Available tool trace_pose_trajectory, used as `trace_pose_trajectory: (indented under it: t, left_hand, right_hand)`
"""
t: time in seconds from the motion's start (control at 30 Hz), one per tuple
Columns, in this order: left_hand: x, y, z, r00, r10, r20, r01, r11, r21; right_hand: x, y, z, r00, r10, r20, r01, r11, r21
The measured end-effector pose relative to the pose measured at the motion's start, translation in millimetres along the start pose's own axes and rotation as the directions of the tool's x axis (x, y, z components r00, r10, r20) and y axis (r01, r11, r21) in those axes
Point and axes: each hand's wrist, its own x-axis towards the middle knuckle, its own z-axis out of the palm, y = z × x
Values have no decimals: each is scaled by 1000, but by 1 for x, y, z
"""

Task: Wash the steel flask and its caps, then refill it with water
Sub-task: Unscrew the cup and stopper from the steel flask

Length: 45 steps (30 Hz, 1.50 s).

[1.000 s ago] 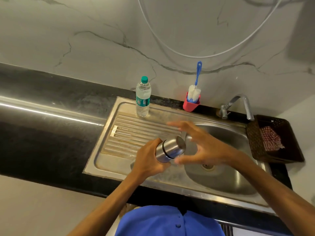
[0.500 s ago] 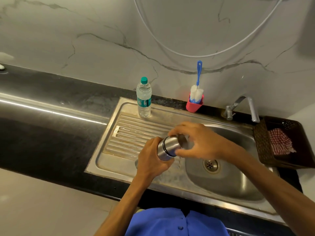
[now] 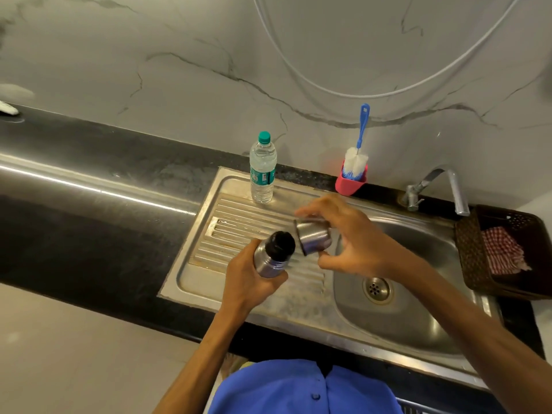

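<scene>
Head view: the left hand (image 3: 249, 282) grips the steel flask (image 3: 268, 259) around its body, fingers wrapped close, holding it tilted over the ribbed drainboard of the sink (image 3: 209, 249). The flask's black inner cap (image 3: 280, 245) sits on the neck, seemingly not yet unscrewed. The right hand (image 3: 355, 243) holds the steel outer cap (image 3: 313, 237) just beside the flask's top, apart from it, pinched between thumb below and fingers above; its open mouth faces the flask.

The step in hand looks like taking the flask apart for washing. To do it well, the outer cap is best set down somewhere stable, on the drainboard or in the basin, mouth up so it cannot roll on the ribs. Then the freed right hand can turn the black cap while the left hand keeps a firm hold low on the body. Steel gets slick once wet, so the loosening should come before the tap (image 3: 445, 186) is opened.

Containers: whether the flask holds anything cannot be told, since the inner cap covers it. A clear plastic bottle (image 3: 262, 171) with a green lid stands upright at the back of the drainboard, looking nearly full of water, probably the refill supply. A pink holder (image 3: 349, 185) on the table by the wall carries a blue-handled bottle brush (image 3: 357, 159), bristles down. A dark basket (image 3: 472, 252) to the right of the sink holds a red checked cloth (image 3: 501, 249). The basin shows a bare drain (image 3: 377, 289), no standing water visible.
</scene>
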Motion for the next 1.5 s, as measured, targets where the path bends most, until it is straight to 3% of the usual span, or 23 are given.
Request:
trace_pose_trajectory:
  t: [0.13,0.23,0.37,0.57,0.7,0.8,0.9,1.0,1.1,1.13,1.2,1.27,1.3,1.37,1.5]
  left_hand:
    - [-1,-16,-31,989,-104,-104,98,993,-66]
    - [-1,-32,-60,961,-211,-177,195,975,-103]
    - [0,-58,-105,936,-268,-228,236,959,-160]
    - [-1,-82,-156,937,-264,-228,245,964,-108]
    - [-1,-93,-173,950,-252,-184,236,966,-104]
    - [-1,-99,-178,962,-234,-141,221,970,-102]
    - [3,-99,-175,977,-197,-84,189,978,-92]
    - [9,-79,-159,985,-167,-47,161,980,-117]
    - [19,-45,-136,993,-114,-7,110,975,-191]
    - [23,-32,-128,996,-82,18,84,974,-212]
    - [29,-3,-113,998,-26,49,37,971,-238]
    - [36,25,-101,997,14,81,4,977,-214]
    - [37,36,-95,995,39,92,-21,981,-190]
    - [39,45,-83,995,75,71,-64,987,-149]
    - [37,44,-69,994,97,49,-83,968,-238]
  right_hand:
    - [11,15,27,970,187,-158,-174,981,89]
    - [20,33,87,928,354,-114,-332,927,175]
    - [32,55,184,887,459,-42,-447,879,168]
    - [51,56,273,895,441,61,-445,890,94]
    - [52,54,291,874,482,69,-485,873,45]
    - [54,39,282,842,535,64,-527,842,-111]
    - [71,-8,234,813,569,-124,-563,822,79]
    - [90,-82,174,817,497,-292,-481,867,129]
    - [107,-145,144,868,327,-374,-406,901,-153]
    - [113,-155,140,870,289,-400,-423,854,-302]
    - [123,-161,137,833,248,-494,-521,650,-553]
    - [131,-155,127,795,218,-566,-594,466,-656]
    - [131,-150,119,782,208,-588,-613,429,-664]
    - [125,-137,102,793,145,-591,-579,478,-660]
    - [99,-110,71,863,-64,-501,-292,746,-599]
